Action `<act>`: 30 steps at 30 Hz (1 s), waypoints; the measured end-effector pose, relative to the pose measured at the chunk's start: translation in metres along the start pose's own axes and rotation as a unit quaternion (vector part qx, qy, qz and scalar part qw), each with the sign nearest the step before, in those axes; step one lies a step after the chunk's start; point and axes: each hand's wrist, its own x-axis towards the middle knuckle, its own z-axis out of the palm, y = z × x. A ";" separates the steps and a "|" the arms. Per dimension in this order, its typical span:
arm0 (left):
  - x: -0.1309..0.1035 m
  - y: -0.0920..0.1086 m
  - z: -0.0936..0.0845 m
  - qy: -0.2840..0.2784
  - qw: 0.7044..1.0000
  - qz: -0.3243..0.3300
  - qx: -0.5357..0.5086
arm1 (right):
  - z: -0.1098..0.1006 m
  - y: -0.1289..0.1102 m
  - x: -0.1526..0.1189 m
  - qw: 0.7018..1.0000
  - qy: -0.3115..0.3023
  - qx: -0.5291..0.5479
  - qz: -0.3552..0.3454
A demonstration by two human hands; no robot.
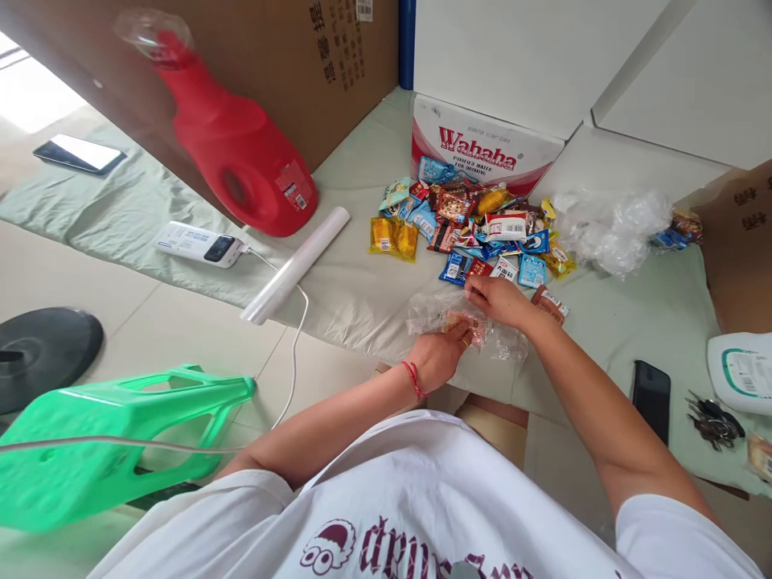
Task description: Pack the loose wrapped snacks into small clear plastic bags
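My left hand, with a red cord on its wrist, presses its fingers onto a pinkish snack packet at the near edge of the cloth. Crumpled clear plastic lies under and around that packet. My right hand is closed, pinching the clear plastic just beyond the packet; its fingertips are partly hidden. Just past my hands lies a pile of wrapped snacks in many colours. A brown packet rests beside my right wrist.
A Wahaha carton stands behind the pile, with bunched clear plastic to its right. To the left are a plastic-film roll, a red jug, a power bank with cable, and a green stool. A phone and keys lie right.
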 end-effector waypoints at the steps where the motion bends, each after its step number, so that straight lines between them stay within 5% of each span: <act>1: 0.001 -0.001 0.000 0.007 1.000 -0.001 -0.010 | 0.003 -0.006 -0.008 1.000 0.017 0.003 0.002; 7: 0.000 -0.019 -0.006 0.060 0.993 0.018 -0.099 | 0.048 -0.032 -0.054 0.986 0.101 0.129 -0.017; 11: -0.006 -0.034 -0.005 0.131 0.962 0.025 -0.238 | 0.078 -0.033 -0.065 0.970 0.131 0.205 0.012; 17: -0.004 -0.047 -0.010 0.294 0.922 -0.192 -0.166 | 0.091 -0.034 -0.061 0.955 0.173 0.237 0.054; 20: 0.008 -0.060 -0.020 0.250 0.934 -0.225 -0.120 | 0.092 -0.033 -0.061 0.951 0.174 0.251 0.040; 24: 0.023 -0.084 -0.033 0.131 0.953 -0.166 -0.217 | 0.098 -0.028 -0.063 0.953 0.182 0.241 0.006; 27: 0.022 -0.095 -0.041 0.162 0.910 -0.190 -0.331 | 0.106 -0.027 -0.064 0.961 0.182 0.207 -0.013; 30: 0.012 -0.095 -0.047 0.172 0.835 -0.258 -0.455 | 0.114 -0.031 -0.063 0.971 0.185 0.153 0.002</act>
